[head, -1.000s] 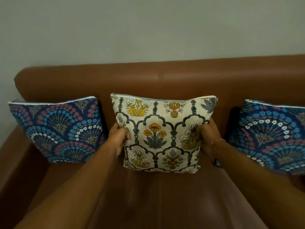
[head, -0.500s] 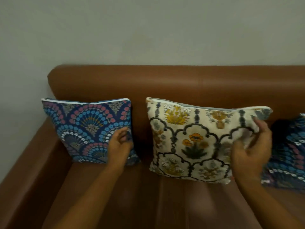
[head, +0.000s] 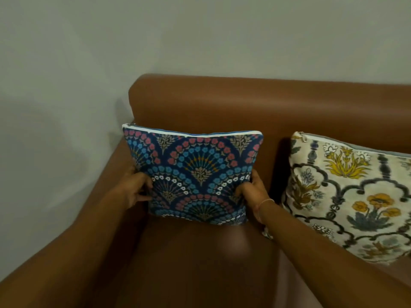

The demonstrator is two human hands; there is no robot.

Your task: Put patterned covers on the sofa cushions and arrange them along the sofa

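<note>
While both hands are gripping it, the blue fan-patterned cushion (head: 195,176) is standing upright at the left end of the sofa (head: 266,103), leaning toward the backrest. The left hand (head: 135,188) is clamping the cushion's left edge — its thumb is lying on the front face, and the fingers are wrapping behind, hidden. The right hand (head: 252,192) is holding the right edge likewise; a thin bracelet (head: 264,202) is showing at that wrist. Whether the cushion's back is touching the backrest cannot be told. Its bottom edge is resting on the seat.

Just right, apart by a strip of bare leather, the cream floral cushion (head: 347,196) is leaning back — its right side is running off the frame, and the right forearm is covering its lower left corner. A blurred patch on the seat below the blue cushion is hard to make out.

Open seat is lying in front of both cushions. The armrest (head: 73,247) is closing off the left, with the left hand between it and the cushion.
</note>
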